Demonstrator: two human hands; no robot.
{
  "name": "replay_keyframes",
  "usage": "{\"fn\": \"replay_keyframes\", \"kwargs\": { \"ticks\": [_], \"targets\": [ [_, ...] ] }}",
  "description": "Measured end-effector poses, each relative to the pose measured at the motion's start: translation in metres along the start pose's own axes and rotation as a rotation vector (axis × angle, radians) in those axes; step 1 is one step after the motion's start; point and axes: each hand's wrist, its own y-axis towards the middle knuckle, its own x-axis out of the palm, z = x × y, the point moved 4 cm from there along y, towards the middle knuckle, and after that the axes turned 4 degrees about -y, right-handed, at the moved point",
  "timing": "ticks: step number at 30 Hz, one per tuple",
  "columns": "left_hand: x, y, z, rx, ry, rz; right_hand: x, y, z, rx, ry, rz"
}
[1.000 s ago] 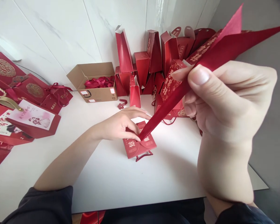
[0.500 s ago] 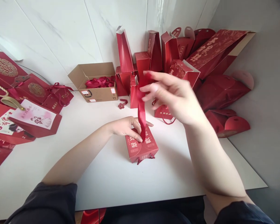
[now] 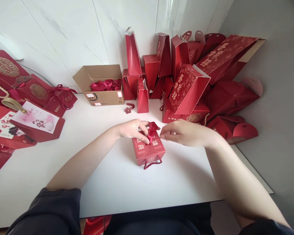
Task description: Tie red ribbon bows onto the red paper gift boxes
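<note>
A small red gift box (image 3: pixel 147 153) with pale printed characters sits on the white table, its twisted cord handle (image 3: pixel 154 162) hanging at the near side. A red satin ribbon (image 3: pixel 152 130) is bunched on top of it. My left hand (image 3: pixel 134 130) rests over the box's far left part, thumb and fingers closed around the base of the ribbon and pressing it to the lid. Just right of the ribbon is my right hand (image 3: pixel 180 133), fingertips pinched together by the box's far right edge. Whether any ribbon lies between them is hidden.
An open cardboard box (image 3: pixel 106 99) of red ribbons stands by the wall. Right of it are several red boxes (image 3: pixel 189 89), some stacked. Decorated red gift boxes (image 3: pixel 36 94) fill the left side. A small flower-shaped tag (image 3: pixel 128 110) lies behind my left hand.
My right hand has come down from high above the box to its right side. The ribbon, stretched upward before, has dropped into a bunch on the lid. My left hand stays put.
</note>
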Motion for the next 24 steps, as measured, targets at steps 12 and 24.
{"fn": "replay_keyframes", "kwargs": {
  "ticks": [12,24],
  "targets": [
    [0.002,0.0,0.003,0.021,-0.005,0.022,0.053,0.006,0.029,-0.049,0.343,0.374],
    [0.002,0.002,0.0,0.05,-0.097,-0.04,0.044,0.002,0.004,-0.168,0.385,0.463]
  ]
}}
